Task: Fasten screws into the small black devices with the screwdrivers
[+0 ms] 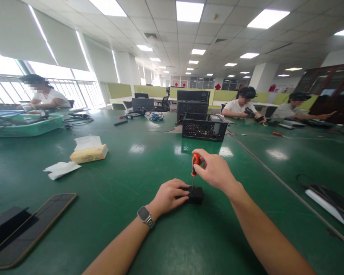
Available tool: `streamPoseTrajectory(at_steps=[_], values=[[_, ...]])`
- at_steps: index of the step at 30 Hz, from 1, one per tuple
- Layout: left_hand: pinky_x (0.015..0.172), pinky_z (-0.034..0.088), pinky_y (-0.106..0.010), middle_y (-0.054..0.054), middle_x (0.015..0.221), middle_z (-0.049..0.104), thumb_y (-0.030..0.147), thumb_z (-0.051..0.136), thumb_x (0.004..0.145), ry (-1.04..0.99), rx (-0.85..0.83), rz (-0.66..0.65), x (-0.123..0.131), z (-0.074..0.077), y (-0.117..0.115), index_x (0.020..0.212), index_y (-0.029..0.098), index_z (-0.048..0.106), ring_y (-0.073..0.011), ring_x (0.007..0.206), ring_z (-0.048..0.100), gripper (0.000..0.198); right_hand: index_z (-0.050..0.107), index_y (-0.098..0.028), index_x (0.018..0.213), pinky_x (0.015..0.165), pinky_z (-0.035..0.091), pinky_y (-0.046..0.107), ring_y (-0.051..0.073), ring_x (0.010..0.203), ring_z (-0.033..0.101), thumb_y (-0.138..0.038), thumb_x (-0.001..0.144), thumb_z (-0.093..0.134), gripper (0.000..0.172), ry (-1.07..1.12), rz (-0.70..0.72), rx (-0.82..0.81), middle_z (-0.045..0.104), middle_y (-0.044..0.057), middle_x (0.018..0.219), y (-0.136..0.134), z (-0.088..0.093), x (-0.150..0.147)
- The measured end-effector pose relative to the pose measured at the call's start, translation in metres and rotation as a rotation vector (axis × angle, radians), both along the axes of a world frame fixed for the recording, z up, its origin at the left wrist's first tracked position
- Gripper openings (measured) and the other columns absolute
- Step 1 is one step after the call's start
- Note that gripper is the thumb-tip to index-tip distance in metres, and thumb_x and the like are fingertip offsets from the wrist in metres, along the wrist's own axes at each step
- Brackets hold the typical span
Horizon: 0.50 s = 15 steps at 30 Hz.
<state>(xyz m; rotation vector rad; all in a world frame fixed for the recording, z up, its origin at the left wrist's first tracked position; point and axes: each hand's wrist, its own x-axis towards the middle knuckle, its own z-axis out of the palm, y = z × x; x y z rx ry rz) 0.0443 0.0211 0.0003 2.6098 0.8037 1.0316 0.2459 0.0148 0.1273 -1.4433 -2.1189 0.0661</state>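
Observation:
An orange and black screwdriver (pixel 194 165) stands nearly upright in my right hand (pixel 215 170), its handle pinched between thumb and fingers. Its metal shaft points down onto the top of a small black box (pixel 197 194) lying on the green table. My left hand (pixel 169 196) grips the left side of that box, fingers on top and thumb along the near side. A watch (pixel 145 216) is on my left wrist. Where the screwdriver tip meets the box is too small to make out.
A tissue pack (pixel 89 153) and a loose tissue (pixel 62 169) lie to the left, with a dark flat panel (pixel 34 233) nearer me. Ahead stands an open black computer case (pixel 203 129). A green basket (pixel 34 128) holds cables. Several people sit around the table (pixel 126 168).

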Motion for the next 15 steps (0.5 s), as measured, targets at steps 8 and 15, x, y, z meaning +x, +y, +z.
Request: streamPoseTrajectory(at_steps=[8,15], values=[[0.092,0.053,-0.031,-0.005,0.110,0.069,0.023,0.056,0.088,0.143,0.063,-0.055,-0.0063,0.0109,-0.0019,0.093,0.023,0.073,-0.0197,0.107,0.063,0.018,0.058,-0.028,0.116,0.058,0.039,0.023,0.015,0.061,0.061,-0.027,0.079,0.058,0.037,0.027,0.031,0.002,0.071,-0.001,0.083,0.0008,-0.0020,-0.0012],[0.088,0.054,-0.027,-0.004,0.104,0.071,0.020,0.058,0.086,0.068,0.029,-0.056,-0.0070,0.0064,-0.0013,0.085,0.021,0.072,-0.0179,0.103,0.066,0.014,0.058,-0.028,0.115,0.058,0.040,0.023,0.014,0.061,0.060,-0.026,0.080,0.057,0.035,0.054,0.094,-0.018,0.071,-0.001,0.087,-0.0018,-0.0063,-0.0076]])
